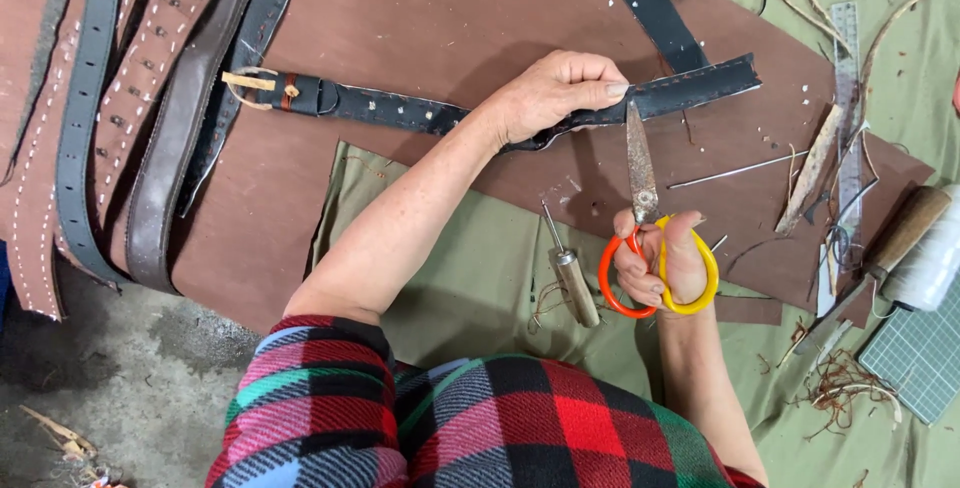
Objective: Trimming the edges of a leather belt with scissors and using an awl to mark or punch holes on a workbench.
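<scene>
Black belt, worn, stitched edges, tan buckle

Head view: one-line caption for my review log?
Left hand pins a black leather belt while right hand brings orange-and-yellow scissors to its edge.

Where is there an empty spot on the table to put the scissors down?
Bare brown board lies above the black belt, and more below it, beside the pile of straps. Green cloth is open between the left arm and the awl. The right side is crowded: ruler, thread spool, leather scraps.
</scene>
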